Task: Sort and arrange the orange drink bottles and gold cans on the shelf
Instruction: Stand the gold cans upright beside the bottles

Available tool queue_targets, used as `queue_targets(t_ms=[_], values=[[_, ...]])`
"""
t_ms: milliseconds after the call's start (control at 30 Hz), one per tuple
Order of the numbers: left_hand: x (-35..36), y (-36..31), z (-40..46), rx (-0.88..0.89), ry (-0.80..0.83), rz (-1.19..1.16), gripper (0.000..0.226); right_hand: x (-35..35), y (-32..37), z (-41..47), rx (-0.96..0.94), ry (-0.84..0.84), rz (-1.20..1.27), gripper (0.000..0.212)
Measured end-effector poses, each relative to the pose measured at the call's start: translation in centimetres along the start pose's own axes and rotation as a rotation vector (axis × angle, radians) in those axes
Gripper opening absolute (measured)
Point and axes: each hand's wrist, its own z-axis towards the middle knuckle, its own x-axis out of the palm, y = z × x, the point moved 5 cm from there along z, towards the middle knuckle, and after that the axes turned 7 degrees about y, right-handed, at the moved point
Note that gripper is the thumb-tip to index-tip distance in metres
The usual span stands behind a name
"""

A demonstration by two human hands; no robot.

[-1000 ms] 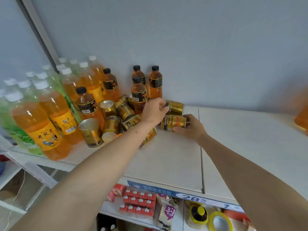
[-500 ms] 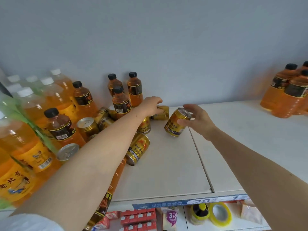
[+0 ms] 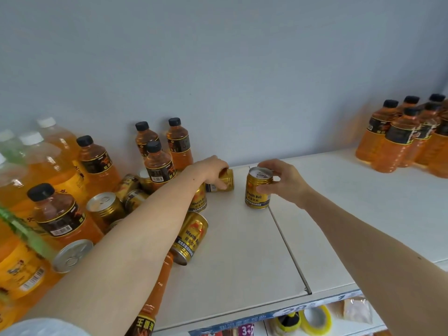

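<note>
My right hand (image 3: 283,183) grips a gold can (image 3: 257,190) by its top rim; the can stands upright on the white shelf (image 3: 242,251). My left hand (image 3: 213,170) holds another gold can (image 3: 226,179) lying on its side near the back wall. Several more gold cans lie jumbled under and beside my left arm, one tipped can (image 3: 190,237) nearest the front. Black-capped orange drink bottles (image 3: 158,163) stand behind the pile. Another group of these bottles (image 3: 400,139) stands at the far right.
Large orange soda bottles with white caps (image 3: 48,161) crowd the left end. One orange bottle (image 3: 155,299) lies on its side under my left forearm at the shelf's front edge. Below the shelf sit tape rolls (image 3: 315,320) and packets.
My right hand has turned its can from tilted to upright and set it on the shelf. My left hand has closed on the lying can by the wall. The view swung right.
</note>
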Motion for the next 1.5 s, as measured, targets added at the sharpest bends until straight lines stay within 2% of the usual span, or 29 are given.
queue_targets(t_ms=[200, 267, 500, 567, 667, 767, 900, 1033, 1133, 1367, 1500], values=[[0.0, -0.4, 0.2, -0.005, 0.013, -0.013, 0.066, 0.0, -0.6, -0.1, -0.008, 0.035, 0.03, 0.06], [-0.3, -0.3, 0.3, -0.019, -0.054, -0.089, 0.067, 0.0, -0.8, -0.1, -0.007, 0.038, 0.028, 0.06], [-1.1, 0.0, 0.3, -0.057, -0.269, -0.571, 0.085, -0.2, -0.9, -0.1, 0.009, 0.023, 0.016, 0.063], [-0.9, -0.1, 0.0, -0.067, -0.316, -0.615, 0.082, -0.3, -0.9, -0.1, 0.015, 0.016, -0.001, 0.063], [-1.1, -0.2, -0.4, -0.106, -0.375, -0.552, 0.074, -0.2, -0.9, 0.0, 0.026, -0.001, -0.042, 0.065], [-2.0, -0.5, -0.5, -0.111, -0.334, -0.449, 0.064, -0.1, -0.8, 0.1, 0.02, -0.021, -0.072, 0.064], [-2.7, -0.3, -0.7, -0.113, -0.288, -0.438, 0.055, -0.1, -0.8, 0.3, 0.019, -0.032, -0.084, 0.064], [-2.4, 0.2, -1.0, -0.097, -0.186, -0.532, 0.071, -0.2, -0.9, 0.4, 0.025, -0.036, -0.081, 0.066], [-2.0, 0.0, -0.9, -0.088, -0.089, -0.459, 0.083, -0.1, -0.6, 0.5, 0.029, -0.029, -0.13, 0.065], [-1.8, -0.5, -0.9, -0.098, -0.027, -0.466, 0.082, 0.1, -0.2, 0.4, 0.071, -0.044, -0.217, 0.061], [-2.0, -0.8, -1.0, -0.083, -0.057, -0.487, 0.075, -0.8, 0.1, 0.2, 0.099, -0.059, -0.255, 0.061]])
